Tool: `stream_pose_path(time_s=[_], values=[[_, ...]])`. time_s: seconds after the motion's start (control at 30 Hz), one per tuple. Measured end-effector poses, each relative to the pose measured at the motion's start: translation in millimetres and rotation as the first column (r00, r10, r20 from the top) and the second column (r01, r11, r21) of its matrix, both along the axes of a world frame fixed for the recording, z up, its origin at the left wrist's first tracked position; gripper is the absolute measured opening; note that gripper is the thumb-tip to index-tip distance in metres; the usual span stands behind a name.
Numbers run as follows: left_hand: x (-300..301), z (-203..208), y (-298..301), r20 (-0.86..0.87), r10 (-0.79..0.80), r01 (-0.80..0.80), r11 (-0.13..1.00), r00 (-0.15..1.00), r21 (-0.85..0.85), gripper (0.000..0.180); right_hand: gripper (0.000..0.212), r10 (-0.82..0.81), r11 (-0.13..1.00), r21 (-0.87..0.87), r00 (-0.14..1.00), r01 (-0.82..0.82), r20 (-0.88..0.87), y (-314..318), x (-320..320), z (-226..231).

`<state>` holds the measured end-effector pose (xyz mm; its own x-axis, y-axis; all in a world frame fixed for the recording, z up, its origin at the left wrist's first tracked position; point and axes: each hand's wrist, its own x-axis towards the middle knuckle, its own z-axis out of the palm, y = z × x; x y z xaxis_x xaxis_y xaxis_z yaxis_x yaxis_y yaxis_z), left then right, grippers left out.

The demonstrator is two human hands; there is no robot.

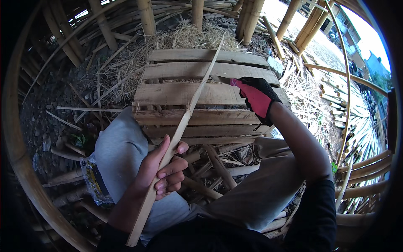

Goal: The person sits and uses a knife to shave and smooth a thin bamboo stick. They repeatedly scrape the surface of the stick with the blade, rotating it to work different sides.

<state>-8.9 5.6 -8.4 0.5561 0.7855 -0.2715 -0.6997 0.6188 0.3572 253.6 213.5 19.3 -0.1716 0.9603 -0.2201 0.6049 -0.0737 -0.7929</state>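
Observation:
A long split bamboo strip [184, 122] runs slantwise from my lap up across a slatted wooden pallet table [168, 93]. Bare and closed, my left hand [164, 170] grips the strip at its lower part. My right hand [259, 97], in a pink and black glove, is wrapped round the handle of a knife [222, 79]. The knife's blade points left and meets the edge of the strip in its upper part. A thin curl of shaving shows beside the blade. Most of the knife's handle is hidden inside the glove.
Bamboo posts [146, 17] stand behind the table, with a heap of shavings [184, 38] at their foot. Many cut bamboo pieces [357, 126] lie stacked at the right. A clear plastic packet [93, 178] lies beside my left knee, and bamboo offcuts [220, 166] lie below the table.

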Motion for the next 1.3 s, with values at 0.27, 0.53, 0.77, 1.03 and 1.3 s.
stream_pose_path(time_s=[0.27,0.53,0.77,1.03,1.3], values=[[1.4,2.3,1.4,-0.082,-0.022,0.023,1.000,0.996,0.005,0.040,0.037,0.082,0.985,-0.119,0.951,-0.123,-0.300,-29.7,-19.8,8.1],[7.9,0.7,1.9,-0.212,-0.055,0.042,0.997,0.976,-0.062,0.038,0.037,0.377,0.875,-0.203,0.883,-0.438,-0.281,-28.5,-25.8,-25.9],[14.4,-5.5,1.3,-0.377,-0.013,-0.009,0.998,0.926,-0.058,0.043,0.041,0.277,0.886,-0.333,0.944,-0.322,-0.177,-43.0,-54.2,-21.5],[19.7,-5.2,0.1,-0.426,-0.004,-0.024,0.998,0.905,-0.060,0.042,0.040,0.459,0.876,-0.085,0.874,-0.475,-0.157,-45.0,-44.9,-39.8],[12.9,-4.5,0.7,-0.325,-0.005,-0.027,0.995,0.946,-0.094,0.040,0.049,0.416,0.888,-0.236,0.908,-0.395,0.047,-69.5,-62.8,-11.2]])
